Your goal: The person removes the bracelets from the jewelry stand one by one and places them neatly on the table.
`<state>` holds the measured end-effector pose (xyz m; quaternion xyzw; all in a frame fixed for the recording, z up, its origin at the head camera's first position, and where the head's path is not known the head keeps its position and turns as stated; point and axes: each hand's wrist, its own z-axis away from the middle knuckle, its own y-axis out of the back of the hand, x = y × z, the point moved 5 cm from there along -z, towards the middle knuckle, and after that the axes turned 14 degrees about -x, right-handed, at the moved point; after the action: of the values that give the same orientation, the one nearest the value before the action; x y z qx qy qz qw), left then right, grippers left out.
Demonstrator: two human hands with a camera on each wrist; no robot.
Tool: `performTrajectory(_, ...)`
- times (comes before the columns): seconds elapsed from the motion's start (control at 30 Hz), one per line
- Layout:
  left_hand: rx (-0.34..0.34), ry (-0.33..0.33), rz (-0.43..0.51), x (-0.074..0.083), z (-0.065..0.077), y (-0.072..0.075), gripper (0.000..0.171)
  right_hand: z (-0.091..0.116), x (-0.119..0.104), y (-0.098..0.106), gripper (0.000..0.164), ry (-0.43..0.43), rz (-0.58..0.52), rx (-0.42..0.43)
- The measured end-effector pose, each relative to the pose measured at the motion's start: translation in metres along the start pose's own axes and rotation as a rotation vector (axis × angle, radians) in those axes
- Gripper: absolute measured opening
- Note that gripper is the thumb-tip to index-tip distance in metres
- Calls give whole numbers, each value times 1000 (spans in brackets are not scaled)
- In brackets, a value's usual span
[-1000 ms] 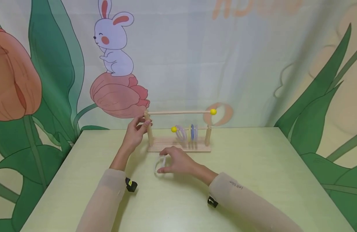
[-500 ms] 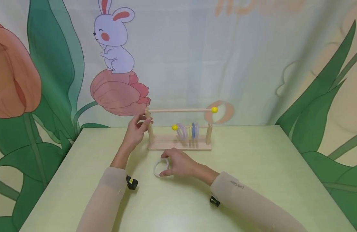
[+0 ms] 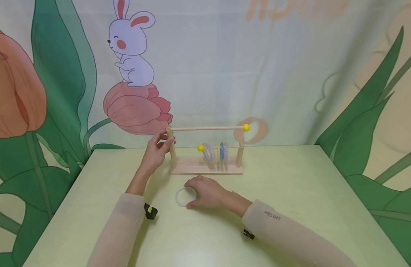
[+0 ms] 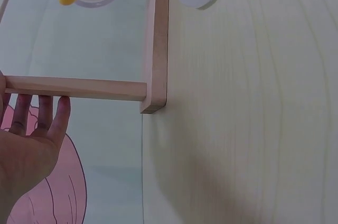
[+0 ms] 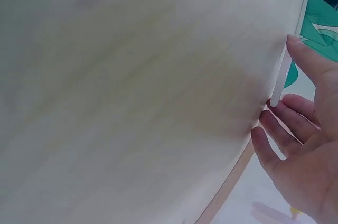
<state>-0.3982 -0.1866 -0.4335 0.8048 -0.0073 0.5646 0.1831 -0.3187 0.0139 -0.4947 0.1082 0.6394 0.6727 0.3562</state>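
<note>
My left hand (image 3: 155, 152) holds the left post (image 4: 79, 87) of a wooden ring rack (image 3: 182, 168), thumb in front and fingers behind. With thumb and fingertips, my right hand (image 3: 208, 193) pinches a white ring (image 3: 176, 196) at the table in front of the rack's base. That ring shows edge-on between the fingers in the right wrist view. On the rack's short lower rod hang lilac rings (image 3: 208, 152), a blue ring (image 3: 221, 152) and other pale rings. The long upper rod (image 3: 205, 128) carries no rings and ends in a yellow ball (image 3: 246, 127).
A pale wood-grain table (image 3: 285, 193) bears the rack near its back edge. Behind it hangs a cloth (image 3: 275, 74) printed with a rabbit and tulips. A second yellow ball (image 3: 200, 148) caps the lower rod's left end.
The white ring has tipped from nearly upright to flatter against the table, and my right hand has shifted slightly towards me. My left hand stays on the post.
</note>
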Motion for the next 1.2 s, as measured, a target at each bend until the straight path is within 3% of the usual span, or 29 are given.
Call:
performTrajectory(0.5, -3, 35, 33, -6, 7, 1, 43, 4, -7, -5, 70, -13, -89, -49)
performTrajectory(0.63, 12, 21, 38, -2, 5, 3, 42, 5, -7, 10, 73, 19, -84, -96)
performTrajectory(0.73, 19, 21, 45, -2, 3, 4, 42, 9, -6, 30, 66, 40, -71, -107)
performTrajectory(0.87, 14, 29, 66, -5, 0, 2, 40, 17, -3, 62, 53, 65, -8, -35)
performTrajectory(0.97, 4, 25, 74, -5, -1, 0, 41, 22, -1, 87, 49, 89, 70, 87)
performTrajectory(1.1, -1, 21, 71, -1, 0, 0, 41, 24, 4, 114, 54, 86, 223, 254)
performTrajectory(1.2, 1, 23, 67, -1, 0, 2, 41, 22, 11, 122, 61, 49, 314, 290)
